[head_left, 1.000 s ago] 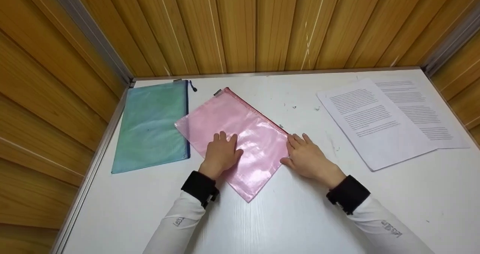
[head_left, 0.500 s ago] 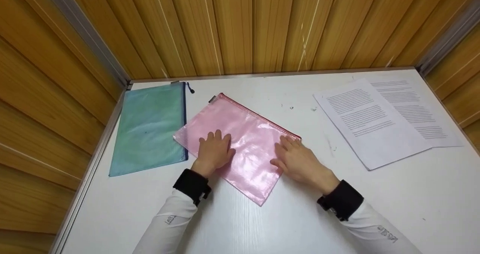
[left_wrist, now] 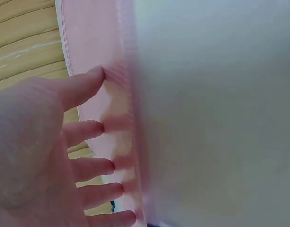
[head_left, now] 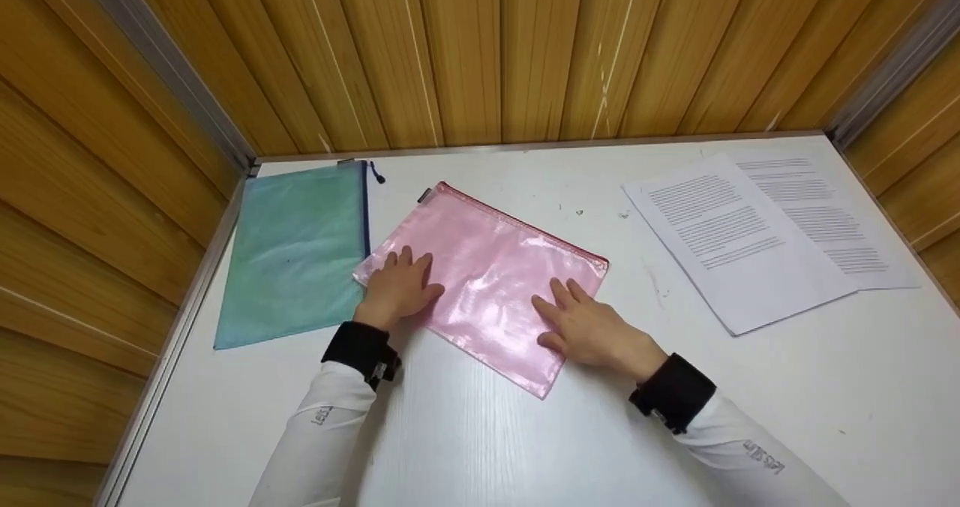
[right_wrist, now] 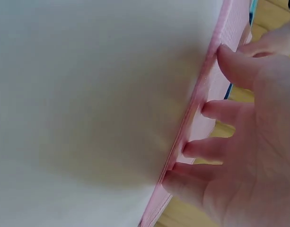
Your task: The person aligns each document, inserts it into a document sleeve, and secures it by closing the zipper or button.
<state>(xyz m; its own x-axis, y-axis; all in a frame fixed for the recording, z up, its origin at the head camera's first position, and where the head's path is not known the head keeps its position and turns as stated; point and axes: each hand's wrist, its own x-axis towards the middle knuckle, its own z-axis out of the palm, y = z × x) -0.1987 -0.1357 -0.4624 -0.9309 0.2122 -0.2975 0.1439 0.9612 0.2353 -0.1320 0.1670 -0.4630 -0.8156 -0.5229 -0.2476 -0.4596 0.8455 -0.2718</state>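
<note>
Fingers apart, left hand and right hand on pink pouch

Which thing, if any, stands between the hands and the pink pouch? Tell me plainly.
Nothing visible does: the left hand and the right hand rest directly on the pink pouch. Part of the green pouch lies under its left corner; the printed sheets lie apart, to the right.

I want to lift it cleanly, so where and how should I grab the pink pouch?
Probably pinch the pink pouch by its near corner, coming from your side: the pouch lies flat on the table, that corner points toward you, and neither the left hand nor the right hand covers it.
</note>
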